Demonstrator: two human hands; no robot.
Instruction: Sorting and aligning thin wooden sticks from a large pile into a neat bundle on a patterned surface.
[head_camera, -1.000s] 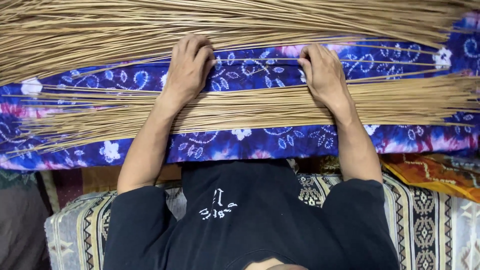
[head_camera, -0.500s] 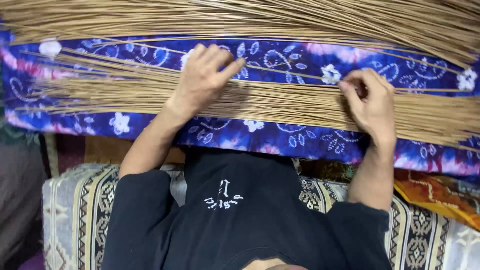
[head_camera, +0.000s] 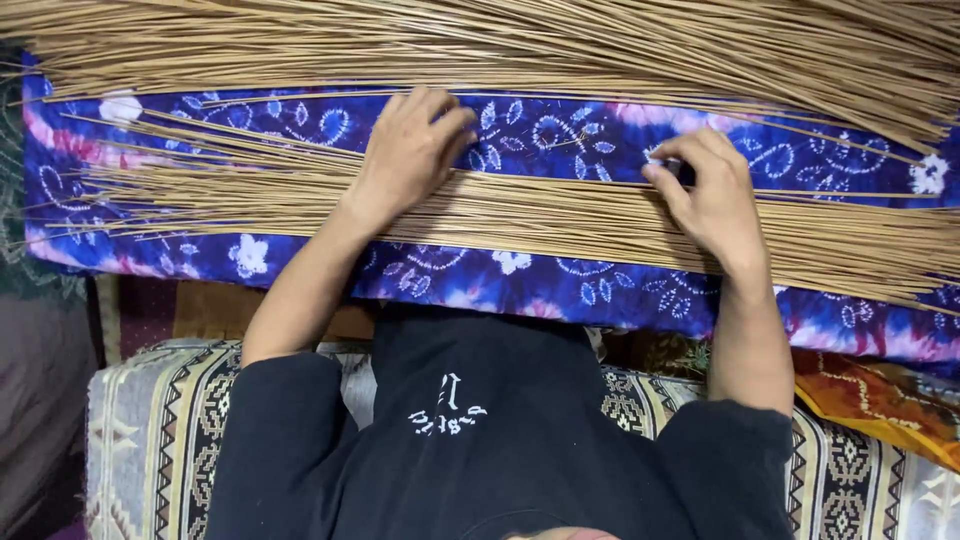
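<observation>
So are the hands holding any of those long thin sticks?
The right hand seems to pinch one thin tan stick between its fingertips, partway along. The left hand just rests on the bundle of thin tan sticks.

The person wears a black short-sleeved T-shirt (head_camera: 480, 440) of plain, matte fabric. Its sleeves (head_camera: 270, 420) end above the elbows, loose and wide at the hem, and leave both forearms bare. On the chest sits a small white printed marking (head_camera: 447, 412), a thin upright stroke above a short line of script-like shapes, seen upside down from the head camera. The cloth lies in soft folds across the front. The left hand (head_camera: 410, 150) and the right hand (head_camera: 710, 195) are bare: no gloves, rings, watch or bracelets show on the fingers or wrists.
</observation>
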